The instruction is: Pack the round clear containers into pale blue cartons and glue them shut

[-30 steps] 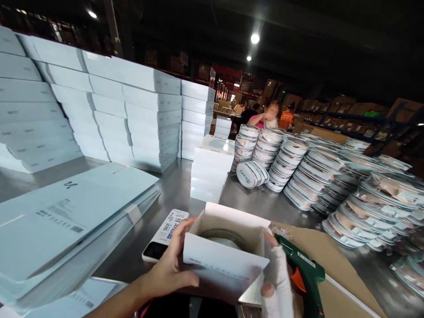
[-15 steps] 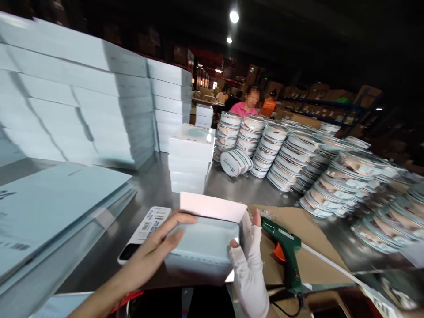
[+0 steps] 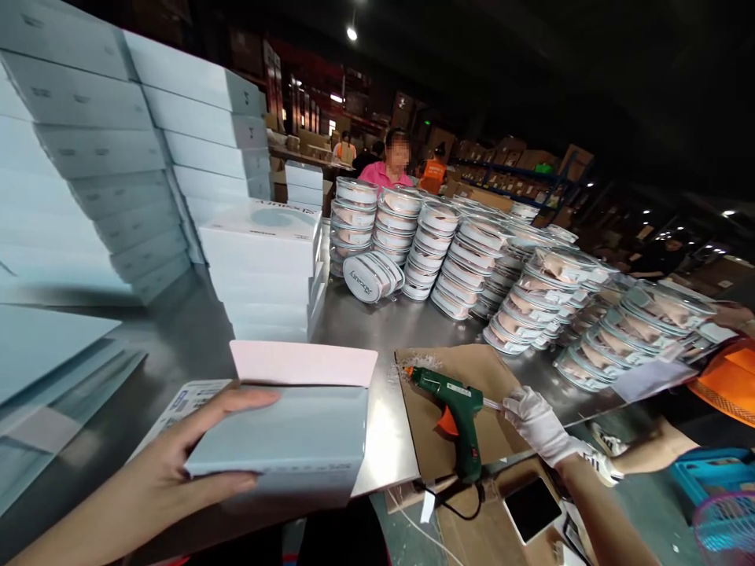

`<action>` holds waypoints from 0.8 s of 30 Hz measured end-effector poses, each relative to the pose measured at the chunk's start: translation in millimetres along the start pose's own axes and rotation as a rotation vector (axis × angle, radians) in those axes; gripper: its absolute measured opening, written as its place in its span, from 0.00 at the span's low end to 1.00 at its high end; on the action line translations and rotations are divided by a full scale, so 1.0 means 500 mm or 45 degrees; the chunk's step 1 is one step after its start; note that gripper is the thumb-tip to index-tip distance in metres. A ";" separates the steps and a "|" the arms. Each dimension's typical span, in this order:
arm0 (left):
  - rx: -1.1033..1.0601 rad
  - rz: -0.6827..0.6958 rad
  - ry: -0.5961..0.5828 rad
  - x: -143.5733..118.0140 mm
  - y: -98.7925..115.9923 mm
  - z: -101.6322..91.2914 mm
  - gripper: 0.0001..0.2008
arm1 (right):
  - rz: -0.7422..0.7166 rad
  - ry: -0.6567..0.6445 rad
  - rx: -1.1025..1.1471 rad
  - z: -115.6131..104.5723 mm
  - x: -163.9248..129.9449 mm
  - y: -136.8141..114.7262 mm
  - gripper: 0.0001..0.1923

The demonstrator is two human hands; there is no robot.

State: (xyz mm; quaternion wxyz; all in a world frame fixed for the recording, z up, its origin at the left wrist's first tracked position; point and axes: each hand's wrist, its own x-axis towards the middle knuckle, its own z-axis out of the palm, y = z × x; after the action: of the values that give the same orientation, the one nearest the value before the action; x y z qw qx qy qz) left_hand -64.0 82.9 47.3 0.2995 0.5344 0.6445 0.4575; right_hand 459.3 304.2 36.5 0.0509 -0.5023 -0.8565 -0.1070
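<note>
My left hand (image 3: 194,448) grips a pale blue carton (image 3: 289,428) by its left end, thumb on the front face and fingers over the top. The carton's flap (image 3: 303,364) stands up at the back, its pale inner side facing me. In a white fingerless glove, my right hand (image 3: 534,420) is closed around the clear glue stick (image 3: 491,404) at the rear of a green glue gun (image 3: 457,405). This gun, with an orange trigger, lies on a cardboard sheet (image 3: 425,440). A white printed packet (image 3: 182,405) is partly hidden behind my left hand.
Pale blue cartons (image 3: 200,118) are piled high at left, with a shorter carton stack (image 3: 265,271) behind the held one. Stacked round clear-lidded cases (image 3: 465,259) fill the back right. A phone (image 3: 532,509) lies below the gun. A person in orange (image 3: 728,381) is at right.
My right hand has left the carton and moved right to the glue stick. My left hand still holds the carton, now turned somewhat. The view has swung right.
</note>
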 end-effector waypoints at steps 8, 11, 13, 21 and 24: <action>-0.014 0.002 0.029 -0.005 0.006 0.002 0.23 | 0.337 0.040 0.154 -0.006 -0.005 -0.068 0.13; 0.014 0.044 0.022 -0.010 -0.001 0.001 0.25 | 0.569 0.086 0.347 -0.011 -0.019 -0.140 0.19; 0.065 0.060 0.008 -0.012 -0.004 -0.001 0.26 | 0.640 -0.042 0.583 -0.004 -0.018 -0.194 0.16; 0.047 0.121 -0.044 0.009 -0.028 -0.018 0.25 | 0.810 -0.366 1.916 0.009 -0.030 -0.280 0.26; 0.075 0.156 -0.050 0.023 -0.039 -0.014 0.26 | 0.724 -0.185 2.318 -0.009 -0.039 -0.303 0.27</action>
State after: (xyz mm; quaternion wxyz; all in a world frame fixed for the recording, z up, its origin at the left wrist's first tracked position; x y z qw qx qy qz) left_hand -80.8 91.7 33.7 0.2677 0.5903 0.6177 0.4453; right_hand 336.8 215.0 17.0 0.3929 -0.4647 -0.4580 0.6480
